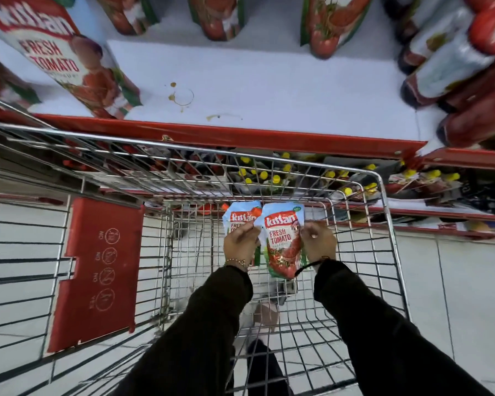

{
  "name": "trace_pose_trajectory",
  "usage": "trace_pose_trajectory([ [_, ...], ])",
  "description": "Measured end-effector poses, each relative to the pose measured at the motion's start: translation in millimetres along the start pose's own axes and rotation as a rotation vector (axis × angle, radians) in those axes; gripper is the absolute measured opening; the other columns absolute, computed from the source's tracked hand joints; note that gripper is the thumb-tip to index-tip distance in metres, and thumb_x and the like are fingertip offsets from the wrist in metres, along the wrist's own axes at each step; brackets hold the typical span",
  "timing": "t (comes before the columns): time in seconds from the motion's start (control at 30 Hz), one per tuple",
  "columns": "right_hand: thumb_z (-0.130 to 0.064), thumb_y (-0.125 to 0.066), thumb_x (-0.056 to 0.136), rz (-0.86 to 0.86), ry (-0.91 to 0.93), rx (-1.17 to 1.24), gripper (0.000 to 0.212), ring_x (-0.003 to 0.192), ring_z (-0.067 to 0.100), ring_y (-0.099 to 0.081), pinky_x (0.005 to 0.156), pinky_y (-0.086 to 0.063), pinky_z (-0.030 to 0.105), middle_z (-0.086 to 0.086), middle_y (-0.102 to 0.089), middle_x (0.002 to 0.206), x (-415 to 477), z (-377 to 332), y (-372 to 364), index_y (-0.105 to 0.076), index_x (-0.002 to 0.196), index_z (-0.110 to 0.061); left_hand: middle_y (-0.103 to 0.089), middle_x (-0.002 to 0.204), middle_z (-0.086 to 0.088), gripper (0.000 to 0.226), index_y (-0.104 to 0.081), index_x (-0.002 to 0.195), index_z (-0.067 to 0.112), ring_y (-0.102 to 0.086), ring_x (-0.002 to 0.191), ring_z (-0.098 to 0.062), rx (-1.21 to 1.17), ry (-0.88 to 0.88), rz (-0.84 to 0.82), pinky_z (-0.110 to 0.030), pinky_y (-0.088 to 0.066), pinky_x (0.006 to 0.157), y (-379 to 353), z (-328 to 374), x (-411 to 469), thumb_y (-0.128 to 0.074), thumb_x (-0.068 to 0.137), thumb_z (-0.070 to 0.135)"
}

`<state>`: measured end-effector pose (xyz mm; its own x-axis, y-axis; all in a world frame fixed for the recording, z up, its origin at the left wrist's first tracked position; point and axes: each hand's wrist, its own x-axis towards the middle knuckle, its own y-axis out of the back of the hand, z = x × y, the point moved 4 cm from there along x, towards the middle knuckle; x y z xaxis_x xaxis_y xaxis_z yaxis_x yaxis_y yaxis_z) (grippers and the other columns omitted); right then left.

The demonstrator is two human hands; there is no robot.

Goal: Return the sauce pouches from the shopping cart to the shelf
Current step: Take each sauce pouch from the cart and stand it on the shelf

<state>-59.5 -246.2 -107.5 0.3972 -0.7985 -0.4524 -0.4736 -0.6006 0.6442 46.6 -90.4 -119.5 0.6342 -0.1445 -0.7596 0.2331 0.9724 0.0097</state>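
Both my hands are down inside the wire shopping cart [383, 212]. My left hand [240, 242] grips a tomato sauce pouch [239, 215], mostly hidden behind the hand. My right hand [319, 240] holds a second pouch [283, 241] by its right edge, its red and blue front facing me. The two pouches overlap side by side. Above the cart lies the white shelf [255, 72] with a red front lip. Matching pouches stand on it at the left [66, 55] and along the back [329, 21].
Dark red sauce bottles [452, 70] lie stacked at the shelf's right end. The shelf's bare middle carries a few brown stains [180, 95]. A lower shelf holds yellow-capped bottles [269, 172]. A red child-seat flap [97, 270] hangs in the cart at left. White floor tiles show below.
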Motion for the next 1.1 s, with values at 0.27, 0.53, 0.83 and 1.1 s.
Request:
trace_pose_trajectory([
  [0.27, -0.012, -0.059, 0.094, 0.059, 0.039, 0.208, 0.018, 0.077, 0.012, -0.058, 0.060, -0.039, 0.001, 0.013, -0.074, 0.108, -58, -44, 33, -0.073, 0.102, -0.005, -0.069, 0.111, -0.027, 0.027, -0.067, 0.110, -0.010, -0.067, 0.102, -0.038, -0.060, -0.145, -0.007, -0.046, -0.057, 0.095, 23, 50, -61, -0.069, 0.085, 0.000],
  [0.53, -0.015, -0.061, 0.094, 0.116, 0.151, 0.377, 0.023, 0.097, 0.022, -0.065, 0.071, -0.045, 0.003, 0.012, -0.071, 0.115, -121, -109, 71, -0.070, 0.111, -0.003, -0.070, 0.117, -0.026, 0.026, -0.068, 0.111, -0.009, -0.066, 0.103, -0.022, -0.011, -0.401, -0.035, -0.041, -0.053, 0.100, 52, 123, -133, -0.068, 0.087, 0.003],
  [0.83, -0.011, -0.063, 0.092, 0.083, 0.308, 0.549, 0.012, 0.096, 0.008, -0.067, 0.068, -0.050, 0.002, -0.006, -0.071, 0.097, -166, -179, 102, -0.072, 0.095, -0.018, -0.076, 0.091, 0.004, 0.013, -0.076, 0.091, 0.023, -0.071, 0.081, 0.000, -0.017, -0.603, -0.102, -0.019, -0.059, 0.073, 85, 186, -168, -0.072, 0.085, 0.012],
  [1.1, -0.022, -0.066, 0.088, 0.119, 0.421, 0.565, 0.025, 0.082, -0.004, -0.069, 0.084, -0.059, 0.034, -0.023, -0.074, 0.082, -161, -244, 118, -0.068, 0.078, -0.045, -0.076, 0.087, 0.011, 0.013, -0.074, 0.098, 0.015, -0.069, 0.079, 0.008, -0.073, -0.755, -0.118, -0.011, -0.056, 0.075, 85, 260, -177, -0.071, 0.086, 0.011],
])
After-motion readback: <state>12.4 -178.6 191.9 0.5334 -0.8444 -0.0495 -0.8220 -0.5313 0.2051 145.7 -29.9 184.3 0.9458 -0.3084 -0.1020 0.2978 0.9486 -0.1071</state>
